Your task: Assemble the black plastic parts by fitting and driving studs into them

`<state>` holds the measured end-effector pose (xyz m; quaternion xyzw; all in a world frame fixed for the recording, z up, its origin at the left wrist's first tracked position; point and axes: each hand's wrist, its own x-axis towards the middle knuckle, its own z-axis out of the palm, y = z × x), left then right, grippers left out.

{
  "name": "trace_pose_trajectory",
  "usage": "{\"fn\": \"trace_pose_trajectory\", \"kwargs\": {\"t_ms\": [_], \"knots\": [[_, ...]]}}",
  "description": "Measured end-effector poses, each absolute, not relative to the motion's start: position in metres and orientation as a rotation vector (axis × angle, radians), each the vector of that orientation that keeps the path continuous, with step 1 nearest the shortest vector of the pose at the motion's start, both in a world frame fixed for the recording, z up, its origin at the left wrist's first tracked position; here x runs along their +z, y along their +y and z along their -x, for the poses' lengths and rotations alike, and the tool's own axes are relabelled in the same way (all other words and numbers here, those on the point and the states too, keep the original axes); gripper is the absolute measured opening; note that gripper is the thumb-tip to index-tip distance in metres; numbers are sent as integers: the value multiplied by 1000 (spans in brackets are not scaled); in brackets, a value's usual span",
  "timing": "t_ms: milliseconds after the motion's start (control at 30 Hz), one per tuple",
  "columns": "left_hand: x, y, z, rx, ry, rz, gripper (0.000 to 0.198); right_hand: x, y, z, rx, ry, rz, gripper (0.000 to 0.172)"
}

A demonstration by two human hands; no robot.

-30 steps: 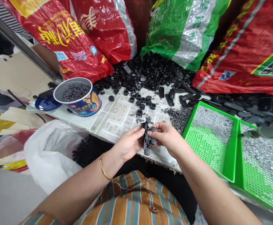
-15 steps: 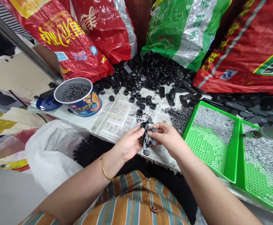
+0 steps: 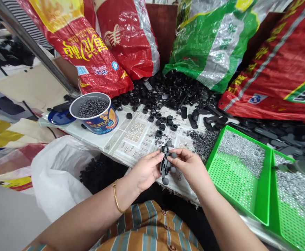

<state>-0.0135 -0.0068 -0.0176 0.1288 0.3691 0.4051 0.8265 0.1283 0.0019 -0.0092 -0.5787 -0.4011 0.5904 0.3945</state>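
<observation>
Between my two hands, over the table's front edge, is a black plastic part with rounded dark-grey ends (image 3: 165,166). My left hand (image 3: 150,168) grips its left side, thumb on top and fingers partly hidden behind it. From the right, my right hand (image 3: 188,163) pinches the same part with thumb and forefinger near its middle. Small black wheel-like pieces (image 3: 162,127) lie on the table just beyond. A scatter of tiny black bits (image 3: 203,141) is to the right of them.
Green perforated trays (image 3: 236,181) with small silvery metal pieces stand at right. A blue tub (image 3: 100,126) of tiny dark pieces is at left. Red bags (image 3: 105,71) and a green bag (image 3: 207,52) line the back behind heaped black parts (image 3: 168,90). A white sack (image 3: 50,174) hangs open at lower left.
The camera view has tilted up slightly, so the scene sits lower. Both hands still hold the black part, turned a little in their grip.
</observation>
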Motion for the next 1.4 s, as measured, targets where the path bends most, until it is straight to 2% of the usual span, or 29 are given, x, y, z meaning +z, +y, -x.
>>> {"fn": "trace_pose_trajectory", "kwargs": {"t_ms": [233,367,567,667,800,900,1000,1200,1400], "knots": [[-19,-12,11,896,784,-330,18,-13,4,-129,1454,-1060,1500,34],[-14,-17,11,882,810,-512,30,-14,5,-130,1415,-1095,1491,39],[-20,-16,15,1001,926,-717,53,-16,-4,-124,1319,-1350,1557,25],[-22,-11,20,947,939,-796,51,-15,-6,-120,1282,-1419,1556,21],[-17,-7,28,821,1038,-706,47,1,28,-147,1221,-1758,1615,26],[-15,-6,32,791,1061,-595,49,22,76,-200,582,-1677,2141,35],[-17,-5,33,787,1047,-547,54,37,119,-258,295,-1445,2430,50],[-18,-3,26,789,1052,-534,53,14,161,-268,286,-1506,2597,34],[-11,0,24,792,1087,-525,50,-13,164,-206,310,-1843,2278,38]]}}
